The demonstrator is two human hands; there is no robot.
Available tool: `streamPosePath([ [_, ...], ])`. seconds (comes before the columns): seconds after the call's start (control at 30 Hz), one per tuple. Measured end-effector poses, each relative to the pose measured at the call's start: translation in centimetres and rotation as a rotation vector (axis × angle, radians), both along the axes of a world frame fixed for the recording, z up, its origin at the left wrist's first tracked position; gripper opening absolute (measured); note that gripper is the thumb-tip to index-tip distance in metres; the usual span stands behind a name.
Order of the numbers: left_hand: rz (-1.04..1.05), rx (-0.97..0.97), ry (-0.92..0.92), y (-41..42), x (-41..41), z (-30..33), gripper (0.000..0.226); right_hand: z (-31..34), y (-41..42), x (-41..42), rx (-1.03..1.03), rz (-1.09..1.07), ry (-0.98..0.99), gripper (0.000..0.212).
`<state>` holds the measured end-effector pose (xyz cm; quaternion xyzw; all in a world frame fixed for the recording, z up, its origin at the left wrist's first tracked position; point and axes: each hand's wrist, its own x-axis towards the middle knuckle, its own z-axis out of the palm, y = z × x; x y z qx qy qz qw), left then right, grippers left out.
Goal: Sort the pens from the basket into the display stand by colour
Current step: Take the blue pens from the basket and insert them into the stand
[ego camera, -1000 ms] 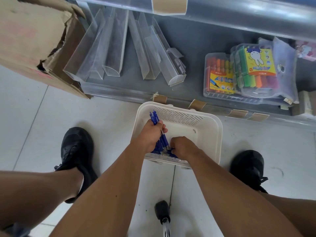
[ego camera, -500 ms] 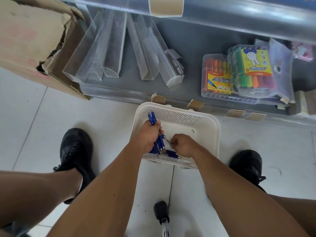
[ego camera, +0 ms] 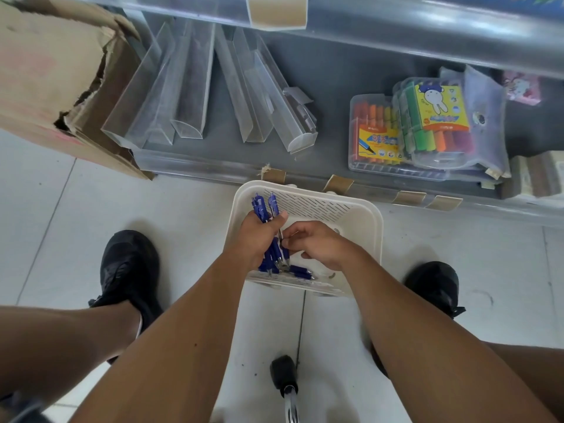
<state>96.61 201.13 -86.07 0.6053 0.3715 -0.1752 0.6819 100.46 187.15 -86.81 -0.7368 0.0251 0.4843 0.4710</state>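
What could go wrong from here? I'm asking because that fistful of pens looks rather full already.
1. The left hand grips a bundle of blue pens while the right hand pinches one more against it; squeezing it in could let some slide out of the fist.
2. A blue pen lies on the floor of the white basket, partly under the hands, and might be overlooked.

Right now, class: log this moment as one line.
left hand: grips blue pens | right hand: pinches a pen | white slotted plastic basket: pens remain
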Motion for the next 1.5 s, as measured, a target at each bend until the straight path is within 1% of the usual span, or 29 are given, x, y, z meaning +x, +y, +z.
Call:
streamPosePath([
  [0.17,0.002,-0.05,0.047,0.3,0.1,-0.3,0.024,0.1,0.4,0.1,-0.008,0.07,-0.016,0.013],
  [0.27,0.003,-0.042,0.078,0.0,0.3,-0.4,0.017,-0.1,0.2,0.4,-0.037,0.071,-0.022,0.016],
  [0.37,0.015,-0.035,0.084,-0.1,0.3,-0.7,0.015,-1.0,-0.2,0.2,-0.135,0.056,-0.048,0.017],
  [0.4,0.018,-0.035,0.082,-0.1,0.3,-0.8,0.015,-1.5,-0.3,0.1,-0.192,0.113,-0.088,0.018],
  [0.5,0.036,-0.051,0.07,-0.1,0.3,-0.8,0.013,-3.1,-0.6,-0.5,-0.387,0.401,-0.217,0.03],
  [0.6,0.043,-0.061,0.061,0.0,0.3,-1.0,0.01,-4.3,-0.7,-1.3,-0.467,0.57,-0.228,0.04],
  [0.67,0.04,-0.057,0.069,-0.1,0.4,-1.1,0.01,-4.7,-0.7,-1.7,-0.492,0.622,-0.225,0.042],
  [0.8,0.036,-0.054,0.086,-0.1,0.4,-1.2,0.014,-5.0,-0.5,-1.9,-0.504,0.681,-0.264,0.035],
  [0.93,0.053,-0.06,0.094,0.0,0.4,-1.4,0.014,-5.2,-0.3,-1.9,-0.52,0.719,-0.259,0.033],
  [1.17,0.067,-0.061,0.1,-0.1,0.3,-1.4,0.013,-5.1,-0.5,-2.2,-0.527,0.716,-0.256,0.027],
  [1.27,0.07,-0.069,0.085,0.0,0.4,-1.2,0.012,-4.8,-0.7,-1.7,-0.503,0.676,-0.228,0.019],
  [1.33,0.064,-0.062,0.076,0.1,0.4,-1.2,0.013,-4.4,-1.0,-1.2,-0.484,0.616,-0.205,0.009],
  [1.37,0.054,-0.052,0.077,0.2,0.4,-1.3,0.013,-4.2,-1.1,-0.9,-0.469,0.574,-0.196,0.009],
  [1.5,0.025,-0.019,0.068,0.2,0.4,-1.3,0.009,-2.7,-1.5,-0.7,-0.367,0.324,-0.126,0.022],
])
